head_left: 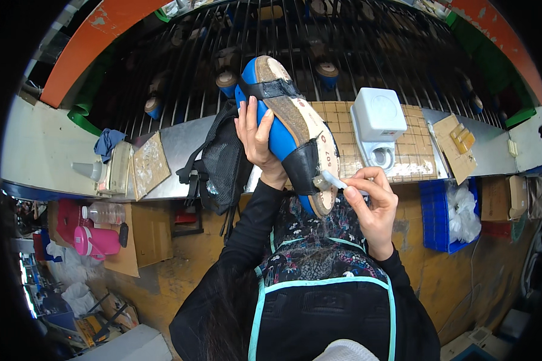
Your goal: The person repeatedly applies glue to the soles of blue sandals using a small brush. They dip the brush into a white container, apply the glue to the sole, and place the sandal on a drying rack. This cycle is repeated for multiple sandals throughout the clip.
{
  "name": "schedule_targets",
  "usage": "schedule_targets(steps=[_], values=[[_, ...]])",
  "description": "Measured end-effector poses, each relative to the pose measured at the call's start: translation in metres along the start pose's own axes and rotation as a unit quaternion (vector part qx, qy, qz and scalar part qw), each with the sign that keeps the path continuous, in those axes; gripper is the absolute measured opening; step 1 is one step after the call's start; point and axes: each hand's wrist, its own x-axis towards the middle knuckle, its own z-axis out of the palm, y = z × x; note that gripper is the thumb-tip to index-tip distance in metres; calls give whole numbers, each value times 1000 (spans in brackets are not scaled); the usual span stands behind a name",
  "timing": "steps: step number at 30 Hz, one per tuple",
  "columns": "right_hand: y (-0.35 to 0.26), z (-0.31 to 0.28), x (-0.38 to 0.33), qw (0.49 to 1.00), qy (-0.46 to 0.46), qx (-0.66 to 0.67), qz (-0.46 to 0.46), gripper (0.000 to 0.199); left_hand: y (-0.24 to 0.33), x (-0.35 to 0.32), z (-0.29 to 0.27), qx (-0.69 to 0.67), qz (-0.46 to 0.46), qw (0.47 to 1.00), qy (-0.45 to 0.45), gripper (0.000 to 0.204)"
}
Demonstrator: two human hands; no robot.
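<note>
My left hand (pixel 258 135) grips a blue shoe last (pixel 281 135) by its side, fingers wrapped along the edge. The last is tilted, with its underside turned up toward me. A brown-and-cream insole (pixel 310 117) covers that underside, and two black straps (pixel 301 165) are folded over onto it. In my right hand (pixel 373 207), a small brush (pixel 333 178) with a whitish handle is pinched between thumb and fingers. Its pale tip touches or lies very close to the lower strap's end at the insole. To the right of the last stands a white glue pot (pixel 379 117) with a round cup at its front.
A rack of dark bars (pixel 271 36) carrying more blue lasts runs across the far side. A black mesh bag (pixel 223 162) lies left of my left hand. Cardboard (pixel 418 156) covers the bench under the pot. A blue crate (pixel 435 210) with plastic bags stands at right, a pink jug (pixel 96 242) at left.
</note>
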Motion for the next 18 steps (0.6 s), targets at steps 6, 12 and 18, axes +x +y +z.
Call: schedule_targets(steps=[6,12,18], values=[[3,8,9,999,31,-29,-9,16,2,-3,-2,-4,5,1000,-7,46],[5,9,26,993,49,-88,-68,16,-1,-2,-2,4,18,1000,-5,40],[6,4,40,974,70,-175,-125,18,-3,2,0,11,32,999,0,41]])
